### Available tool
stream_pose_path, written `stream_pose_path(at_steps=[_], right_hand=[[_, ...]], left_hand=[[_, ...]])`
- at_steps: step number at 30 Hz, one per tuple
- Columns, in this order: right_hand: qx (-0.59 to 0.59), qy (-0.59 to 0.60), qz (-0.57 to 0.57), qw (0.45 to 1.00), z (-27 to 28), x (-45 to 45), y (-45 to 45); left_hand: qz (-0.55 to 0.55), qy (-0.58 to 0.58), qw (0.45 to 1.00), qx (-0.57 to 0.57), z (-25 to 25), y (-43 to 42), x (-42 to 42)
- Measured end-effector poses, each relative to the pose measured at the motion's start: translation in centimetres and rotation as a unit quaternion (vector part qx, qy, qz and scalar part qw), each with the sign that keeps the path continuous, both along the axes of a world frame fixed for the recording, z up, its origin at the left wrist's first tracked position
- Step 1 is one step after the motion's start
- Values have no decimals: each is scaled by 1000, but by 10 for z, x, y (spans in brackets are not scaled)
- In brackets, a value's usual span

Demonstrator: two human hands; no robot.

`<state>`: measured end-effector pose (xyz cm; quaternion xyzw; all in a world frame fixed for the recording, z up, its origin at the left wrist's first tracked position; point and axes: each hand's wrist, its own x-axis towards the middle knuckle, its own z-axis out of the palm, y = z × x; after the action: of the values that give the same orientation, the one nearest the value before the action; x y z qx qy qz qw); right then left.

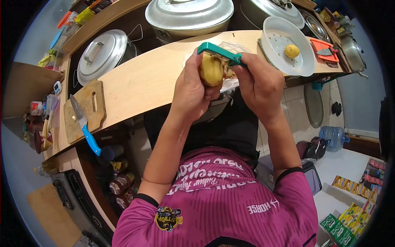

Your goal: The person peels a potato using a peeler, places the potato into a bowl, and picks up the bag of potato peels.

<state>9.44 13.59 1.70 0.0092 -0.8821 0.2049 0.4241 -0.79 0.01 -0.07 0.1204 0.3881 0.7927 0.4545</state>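
My left hand holds a partly peeled potato, its yellow flesh facing up and some brown skin at its right side. A green peeler is gripped at its right end by my right hand, and its frame lies across the top of the potato. Behind and below both hands, a clear plastic bag lies on the wooden counter, partly hidden. To the right of my right hand, a white bowl with holes holds one peeled potato.
On the left, a knife with a blue handle lies on a wooden cutting board, its handle past the edge. Large lidded pots line the back. An orange tray sits at the right. A gas stove is at lower left.
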Motion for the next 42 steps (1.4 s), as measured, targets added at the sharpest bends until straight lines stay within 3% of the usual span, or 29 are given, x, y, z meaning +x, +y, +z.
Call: stream_pose_path(at_steps=[29, 34, 42], right_hand=[[-26, -7, 36, 999, -2, 2, 5], [-55, -37, -6, 998, -2, 2, 6], [-53, -23, 26, 998, -1, 3, 2]], left_hand=[[11, 28, 1000, 1, -10, 3, -2], [-3, 68, 997, -29, -11, 2, -4], [23, 29, 998, 43, -23, 0, -2]])
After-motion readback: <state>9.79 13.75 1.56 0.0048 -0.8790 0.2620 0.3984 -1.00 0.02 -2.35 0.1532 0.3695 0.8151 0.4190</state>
